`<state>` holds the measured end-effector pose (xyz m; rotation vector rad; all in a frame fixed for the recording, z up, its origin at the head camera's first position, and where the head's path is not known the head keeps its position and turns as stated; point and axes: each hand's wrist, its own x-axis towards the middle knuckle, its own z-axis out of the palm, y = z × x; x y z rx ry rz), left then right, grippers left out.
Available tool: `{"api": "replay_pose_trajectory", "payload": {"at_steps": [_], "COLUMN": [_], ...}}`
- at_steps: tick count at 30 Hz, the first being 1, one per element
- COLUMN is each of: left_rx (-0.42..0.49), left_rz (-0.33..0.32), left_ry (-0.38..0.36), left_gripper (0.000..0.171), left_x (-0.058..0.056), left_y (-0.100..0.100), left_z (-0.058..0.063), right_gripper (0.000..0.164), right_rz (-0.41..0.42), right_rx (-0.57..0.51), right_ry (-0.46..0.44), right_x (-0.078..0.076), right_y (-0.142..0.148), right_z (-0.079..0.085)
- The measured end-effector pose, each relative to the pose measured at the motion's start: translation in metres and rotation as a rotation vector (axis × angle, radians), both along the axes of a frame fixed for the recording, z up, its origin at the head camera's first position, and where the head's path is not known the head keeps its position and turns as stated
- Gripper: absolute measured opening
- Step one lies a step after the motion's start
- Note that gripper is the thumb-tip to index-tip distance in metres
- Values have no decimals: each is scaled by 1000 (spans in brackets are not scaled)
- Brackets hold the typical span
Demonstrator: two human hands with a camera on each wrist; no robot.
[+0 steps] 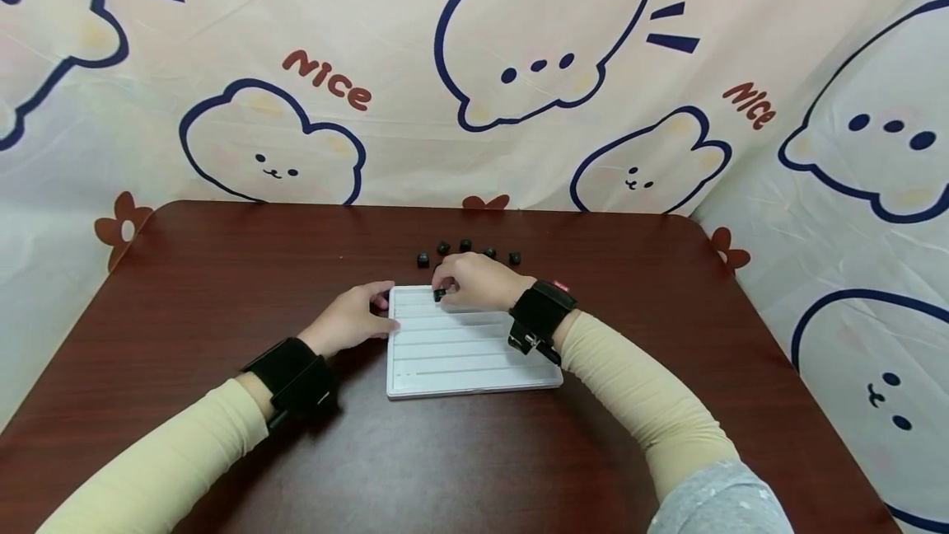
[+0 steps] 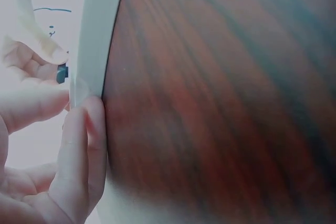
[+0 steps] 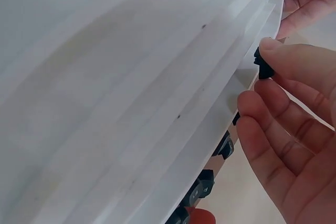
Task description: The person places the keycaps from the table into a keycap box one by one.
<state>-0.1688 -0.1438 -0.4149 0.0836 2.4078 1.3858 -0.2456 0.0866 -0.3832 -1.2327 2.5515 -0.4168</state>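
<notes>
A white tray (image 1: 460, 359) with raised parallel ridges lies on the table. My left hand (image 1: 347, 321) holds its left edge near the far corner, thumb and fingers against the rim. Over the tray's far left part, my right hand (image 1: 480, 280) pinches a small black keycap (image 1: 439, 295) between thumb and fingertips. The right wrist view shows this keycap (image 3: 263, 64) side-on, close to the tray's far rim. Loose black keycaps (image 1: 465, 245) lie in a rough arc beyond the tray; some carry pale letters in the right wrist view.
The dark brown wooden table (image 1: 222, 287) reaches around the tray on all sides. A pale curtain (image 1: 415, 155) with cartoon prints hangs behind the table and along its sides. Black bands (image 1: 292, 377) sit on both wrists.
</notes>
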Motion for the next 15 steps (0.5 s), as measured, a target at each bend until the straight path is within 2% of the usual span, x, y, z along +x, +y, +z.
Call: {"api": "replay_pose_trajectory", "payload": {"at_steps": [15], "left_rx": [6], "left_rz": [3], "left_ry": [-14], "left_gripper": [69], "left_x": [0], "left_y": [0], "left_z": [1], "right_gripper": [15], "right_rz": [3], "right_rx": [-12], "right_ry": [-14], "right_x": [0], "right_y": [-10], "right_z": [-1]}}
